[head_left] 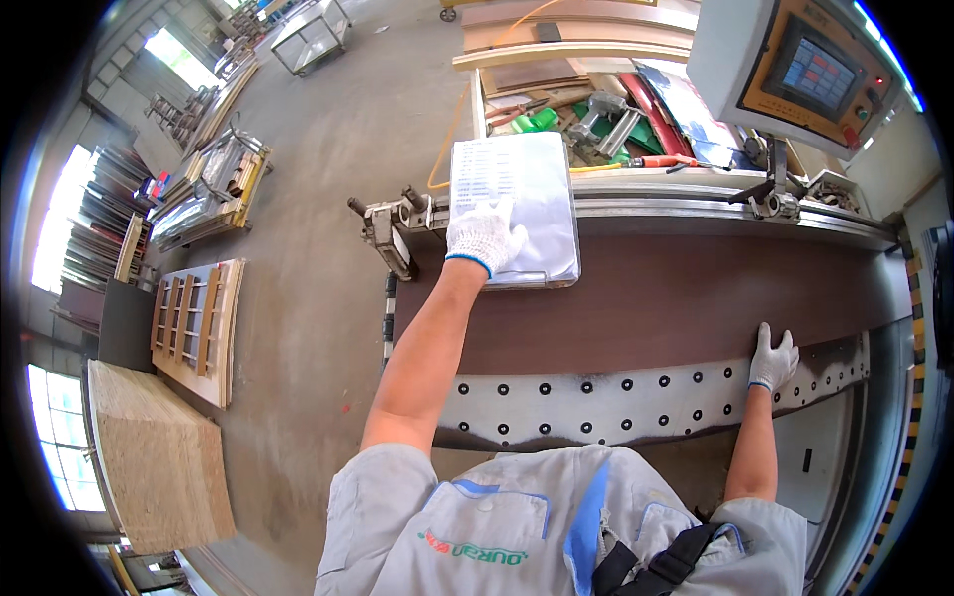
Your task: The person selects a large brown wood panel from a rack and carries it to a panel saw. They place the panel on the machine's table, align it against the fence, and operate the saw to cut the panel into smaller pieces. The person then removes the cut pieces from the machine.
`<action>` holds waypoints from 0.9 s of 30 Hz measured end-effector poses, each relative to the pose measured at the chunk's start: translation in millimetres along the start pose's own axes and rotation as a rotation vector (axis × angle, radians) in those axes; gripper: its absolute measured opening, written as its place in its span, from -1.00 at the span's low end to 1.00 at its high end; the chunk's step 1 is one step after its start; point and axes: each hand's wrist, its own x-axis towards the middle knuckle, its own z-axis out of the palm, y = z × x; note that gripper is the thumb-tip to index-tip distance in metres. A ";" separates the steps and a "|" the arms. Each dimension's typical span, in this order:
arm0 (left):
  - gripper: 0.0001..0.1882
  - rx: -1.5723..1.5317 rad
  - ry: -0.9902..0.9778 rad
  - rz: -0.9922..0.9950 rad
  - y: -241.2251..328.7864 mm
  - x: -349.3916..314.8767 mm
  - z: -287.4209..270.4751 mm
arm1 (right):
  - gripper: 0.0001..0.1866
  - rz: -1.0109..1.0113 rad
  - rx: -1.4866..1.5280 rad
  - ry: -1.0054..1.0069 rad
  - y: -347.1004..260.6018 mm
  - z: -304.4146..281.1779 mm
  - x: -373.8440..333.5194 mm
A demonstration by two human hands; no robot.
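Observation:
My left hand [483,240], in a white knit glove with a blue cuff, rests on the printed sheet of a clipboard [545,221]. Its thumb stands apart, and its fingers lie out over the paper. The clipboard lies across the machine's metal rail and the far left part of a dark brown panel [596,313]. That long panel lies on a machine bed [522,392] dotted with round black inserts. At the panel's near edge, toward the right, my right hand [773,360], also gloved, lies flat with fingers spread.
A control box with a screen [817,72] hangs at the upper right. Behind the metal rail [656,204], a tray holds tools, scraps and a red-handled air tool [661,161]. A clamp-like bracket [383,230] sticks out at the left end. Stacked boards [164,457] stand farther left.

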 end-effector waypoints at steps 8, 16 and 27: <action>-0.35 -0.064 -0.135 0.036 -14.3 10.4 -0.5 | -0.11 -0.005 0.049 -0.006 -1.7 -4.1 -1.1; -0.43 -0.069 -0.045 -0.084 -19.4 12.5 14.9 | -0.12 -0.022 0.053 -0.006 2.0 -0.2 2.4; -0.38 -0.087 -0.152 -0.151 -25.0 14.0 -0.4 | -0.15 0.055 0.056 -0.046 -7.9 -8.9 6.4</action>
